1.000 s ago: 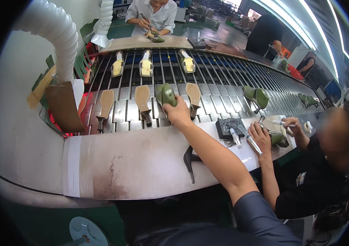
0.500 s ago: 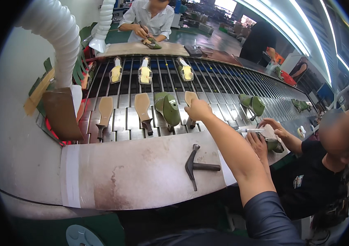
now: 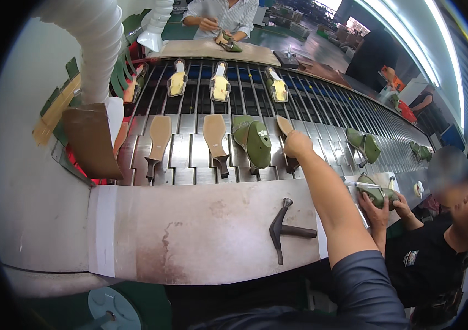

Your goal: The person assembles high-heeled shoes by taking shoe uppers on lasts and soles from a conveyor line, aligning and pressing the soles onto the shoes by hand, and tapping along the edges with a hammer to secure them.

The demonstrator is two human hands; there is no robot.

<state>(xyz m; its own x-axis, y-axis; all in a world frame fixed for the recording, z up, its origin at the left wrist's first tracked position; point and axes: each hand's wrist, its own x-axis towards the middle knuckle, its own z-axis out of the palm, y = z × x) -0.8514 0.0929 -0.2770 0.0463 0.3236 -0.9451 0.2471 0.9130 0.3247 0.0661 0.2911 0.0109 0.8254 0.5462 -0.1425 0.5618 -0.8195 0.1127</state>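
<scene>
My right hand [image 3: 298, 144] reaches over the metal slat conveyor, its fingers closed round a tan heeled sole [image 3: 284, 124] with a dark heel. The hand hides the middle of the sole; its top end and heel show. Just left of it, a green shoe [image 3: 258, 144] lies with its underside up. Further left are a tan heeled sole [image 3: 214, 133] and another tan heeled sole [image 3: 160, 136]. On the pale bench in front lies a dark hammer [image 3: 282, 229]. My left hand is out of view.
A co-worker at the right holds a green shoe [image 3: 377, 193]; across the conveyor [image 3: 181, 157] another works on a green shoe [image 3: 230, 43]. Yellow-and-white shoe pieces [image 3: 220, 85] lie on the far rods. A white hose [image 3: 99, 49] hangs left, above a brown board [image 3: 92, 140].
My view has shifted, so the scene sits further right. My right hand stays at the same heeled sole. The co-worker at the right has turned the green shoe and now grips it with both hands.
</scene>
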